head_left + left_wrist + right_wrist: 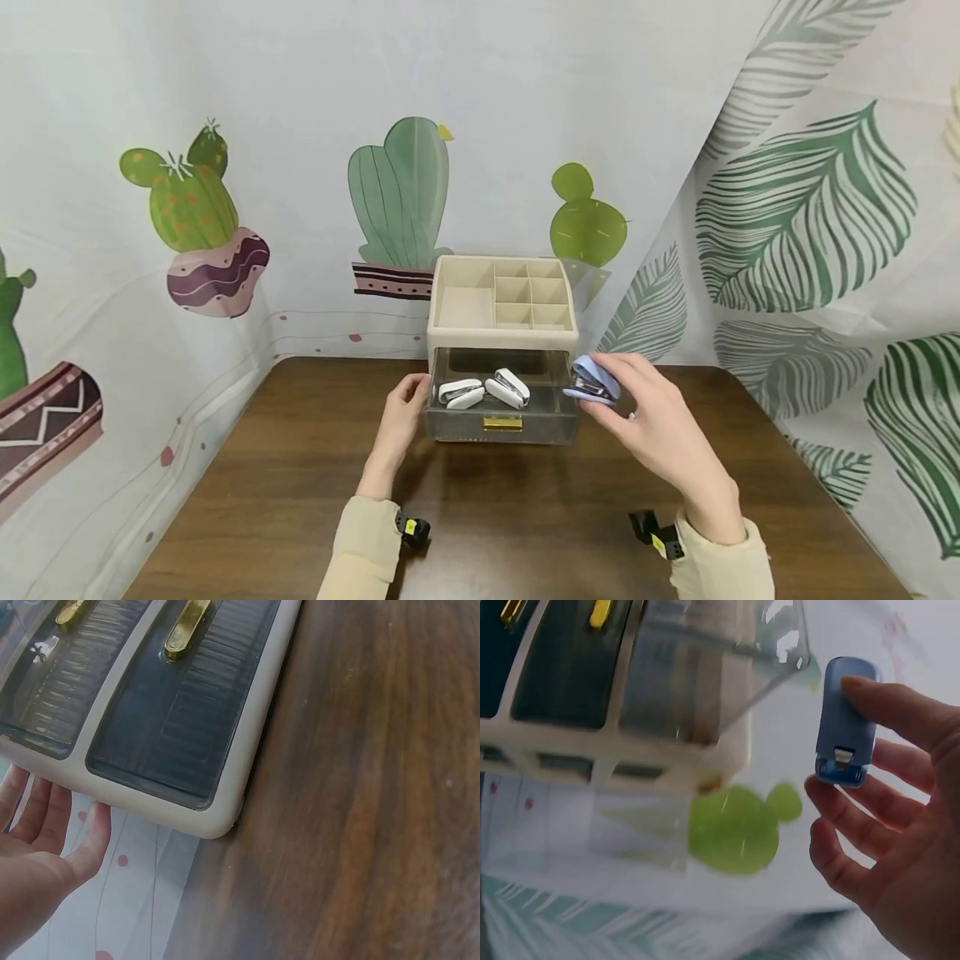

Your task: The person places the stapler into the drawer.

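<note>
My right hand (660, 425) pinches a small blue stapler (597, 385) between thumb and fingers, just off the right side of a pulled-out clear drawer (547, 428). In the right wrist view, the thumb presses on the back of the stapler (845, 720). Two white mini staplers, one on the left (461, 393) and one on the right (508, 389), lie inside that drawer. The drawer belongs to a cream desktop organizer (502, 337). At the organizer's left side is my left hand (397, 421), its fingertips (97, 816) touching the cream side wall.
The organizer's top has one large compartment (467, 307) and several small ones. A gold handle (502, 424) is on the open drawer's front. In the left wrist view, lower drawers (180, 712) are closed. Around the brown wooden table (300, 467) hangs a printed curtain (300, 100).
</note>
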Action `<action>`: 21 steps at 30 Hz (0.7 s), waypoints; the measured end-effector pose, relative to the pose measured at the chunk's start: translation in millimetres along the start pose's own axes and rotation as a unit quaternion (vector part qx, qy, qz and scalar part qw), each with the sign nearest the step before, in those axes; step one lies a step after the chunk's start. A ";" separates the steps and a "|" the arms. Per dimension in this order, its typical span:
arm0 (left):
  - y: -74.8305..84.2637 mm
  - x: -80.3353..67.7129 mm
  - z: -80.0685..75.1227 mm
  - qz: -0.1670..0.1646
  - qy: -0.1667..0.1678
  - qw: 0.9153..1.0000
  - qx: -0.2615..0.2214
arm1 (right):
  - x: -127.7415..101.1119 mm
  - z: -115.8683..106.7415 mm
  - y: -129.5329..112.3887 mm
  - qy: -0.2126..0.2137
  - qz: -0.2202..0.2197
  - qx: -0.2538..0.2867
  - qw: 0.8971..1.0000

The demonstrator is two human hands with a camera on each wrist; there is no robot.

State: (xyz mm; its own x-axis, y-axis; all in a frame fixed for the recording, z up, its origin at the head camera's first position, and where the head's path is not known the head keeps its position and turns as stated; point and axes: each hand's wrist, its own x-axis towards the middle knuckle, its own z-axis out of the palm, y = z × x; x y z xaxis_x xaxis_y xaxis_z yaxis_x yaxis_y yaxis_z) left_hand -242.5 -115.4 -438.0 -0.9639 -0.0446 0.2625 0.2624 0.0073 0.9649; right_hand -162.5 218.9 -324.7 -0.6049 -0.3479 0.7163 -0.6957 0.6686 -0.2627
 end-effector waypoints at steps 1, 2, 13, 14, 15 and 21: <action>-3.8 2.1 -0.5 0.001 0.001 1.000 -0.003 | 6.0 1.3 -2.8 -0.008 -0.014 0.003 1.000; -7.5 3.9 -0.8 0.001 0.004 1.000 -0.003 | 11.6 2.5 -5.2 -0.019 -0.026 0.005 0.999; -31.2 11.5 1.5 0.004 0.024 1.000 0.006 | 52.8 15.7 -5.6 -0.238 -0.084 0.019 0.967; -31.1 11.1 1.5 0.004 0.024 1.000 0.004 | 56.1 16.1 -5.0 -0.258 -0.090 0.014 0.962; -31.3 10.9 1.3 0.003 0.025 1.000 0.003 | 59.6 16.5 -4.6 -0.276 -0.096 0.010 0.956; -32.3 10.9 0.5 0.000 0.026 1.000 0.006 | 79.2 20.2 -2.7 -0.363 -0.123 -0.005 0.923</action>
State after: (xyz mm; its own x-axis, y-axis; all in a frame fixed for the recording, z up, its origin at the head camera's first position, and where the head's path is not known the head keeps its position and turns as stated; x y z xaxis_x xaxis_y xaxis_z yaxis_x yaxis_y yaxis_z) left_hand -261.5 -115.6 -466.3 -0.9603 -0.0972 0.2615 0.2608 0.0194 0.9652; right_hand -216.4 176.3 -280.3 -0.5316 -0.8370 0.1297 -0.8455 0.5151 -0.1410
